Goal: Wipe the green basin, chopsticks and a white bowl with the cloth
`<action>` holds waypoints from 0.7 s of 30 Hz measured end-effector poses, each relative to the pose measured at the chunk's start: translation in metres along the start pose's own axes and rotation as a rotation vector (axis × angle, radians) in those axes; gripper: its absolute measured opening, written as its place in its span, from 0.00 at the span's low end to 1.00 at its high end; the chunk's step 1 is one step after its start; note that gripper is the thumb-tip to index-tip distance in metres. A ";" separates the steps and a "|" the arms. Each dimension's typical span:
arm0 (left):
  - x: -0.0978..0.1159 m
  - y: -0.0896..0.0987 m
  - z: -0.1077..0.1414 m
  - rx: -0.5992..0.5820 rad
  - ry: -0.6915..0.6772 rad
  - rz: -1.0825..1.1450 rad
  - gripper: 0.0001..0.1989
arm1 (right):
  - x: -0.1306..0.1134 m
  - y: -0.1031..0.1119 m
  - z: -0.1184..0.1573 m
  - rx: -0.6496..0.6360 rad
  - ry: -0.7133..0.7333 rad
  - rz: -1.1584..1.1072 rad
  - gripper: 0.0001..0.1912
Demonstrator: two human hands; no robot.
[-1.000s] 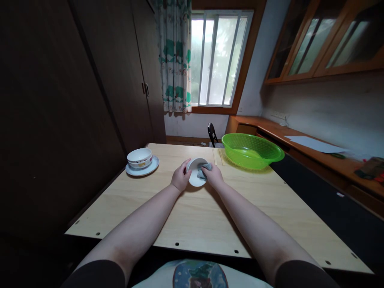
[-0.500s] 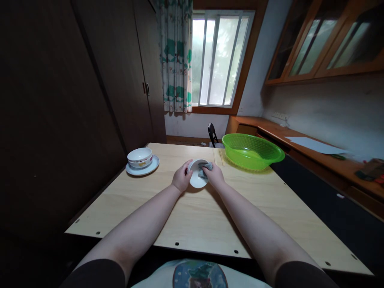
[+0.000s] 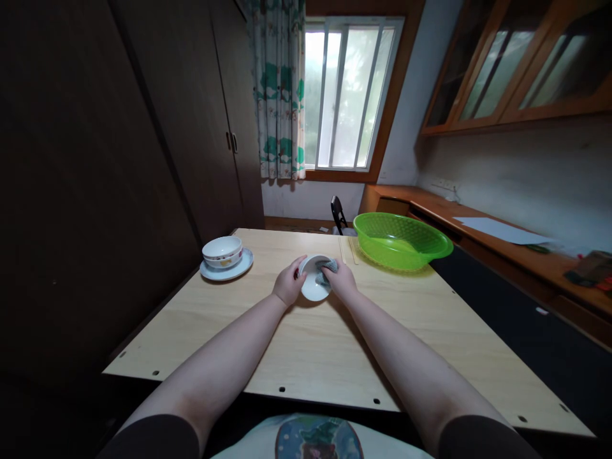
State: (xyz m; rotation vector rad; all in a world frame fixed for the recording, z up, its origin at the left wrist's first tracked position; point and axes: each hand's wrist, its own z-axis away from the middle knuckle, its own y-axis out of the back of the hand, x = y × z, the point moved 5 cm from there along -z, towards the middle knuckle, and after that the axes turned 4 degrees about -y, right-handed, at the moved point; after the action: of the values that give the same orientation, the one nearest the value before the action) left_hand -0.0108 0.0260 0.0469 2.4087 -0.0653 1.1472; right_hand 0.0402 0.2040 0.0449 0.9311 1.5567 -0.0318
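A white bowl (image 3: pixel 313 291) is tilted toward me over the middle of the table. My left hand (image 3: pixel 288 283) is closed on the bowl's left side, thumb at the rim and fingers behind. In my right hand (image 3: pixel 343 281) is a grey-green cloth (image 3: pixel 327 270), pressed against the inside of the bowl near its right rim. Some fingers of the right hand are hidden behind the bowl and cloth.
Two stacked white bowls (image 3: pixel 222 252) with a coloured pattern stand on a plate (image 3: pixel 228 274) at the table's left. A green plastic basin (image 3: pixel 401 245) sits at the back right of the wooden table (image 3: pixel 306 357). A black chair (image 3: pixel 339 213) is behind the table.
Almost nothing differs. The bowl and both hands hold nearly the same place, and the cloth stays against the bowl's inside right with a very slight shift.
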 end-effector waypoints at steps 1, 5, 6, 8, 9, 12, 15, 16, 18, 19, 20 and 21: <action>0.001 0.000 0.000 -0.005 -0.004 0.000 0.27 | 0.000 0.000 0.000 0.001 0.001 0.003 0.09; 0.003 0.000 0.000 0.002 -0.021 0.000 0.26 | 0.000 0.000 0.000 -0.001 0.002 -0.003 0.09; 0.003 0.001 0.000 0.005 -0.023 -0.001 0.26 | -0.001 0.000 0.000 -0.002 0.003 -0.004 0.09; 0.004 0.001 0.001 0.014 -0.027 -0.003 0.26 | -0.002 0.001 0.001 -0.003 0.003 -0.006 0.09; 0.004 0.002 0.001 0.019 -0.030 -0.004 0.26 | -0.003 0.001 0.001 -0.003 0.003 -0.006 0.09; 0.005 0.003 0.001 0.028 -0.028 -0.009 0.26 | -0.003 0.001 0.001 -0.002 -0.004 0.000 0.09; 0.005 0.003 0.001 0.024 -0.019 -0.002 0.27 | -0.002 0.001 0.000 0.002 -0.005 0.001 0.09; 0.004 0.002 0.001 0.023 -0.018 0.001 0.27 | -0.002 0.000 0.000 0.002 -0.004 0.001 0.10; 0.002 0.003 0.001 0.027 -0.012 0.001 0.27 | -0.001 -0.001 0.000 -0.002 -0.002 0.000 0.10; 0.001 0.003 0.001 0.031 -0.008 -0.003 0.26 | -0.001 -0.001 0.000 -0.003 -0.002 0.000 0.10; 0.000 0.003 0.001 0.036 -0.005 -0.007 0.26 | -0.001 -0.001 0.000 -0.003 -0.002 0.000 0.10; -0.001 0.003 0.001 0.039 -0.004 -0.009 0.26 | 0.000 -0.002 -0.001 -0.003 -0.003 -0.003 0.10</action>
State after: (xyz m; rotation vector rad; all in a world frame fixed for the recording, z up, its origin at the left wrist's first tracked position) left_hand -0.0119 0.0226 0.0469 2.4425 -0.0332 1.1496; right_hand 0.0389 0.2030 0.0447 0.9261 1.5554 -0.0331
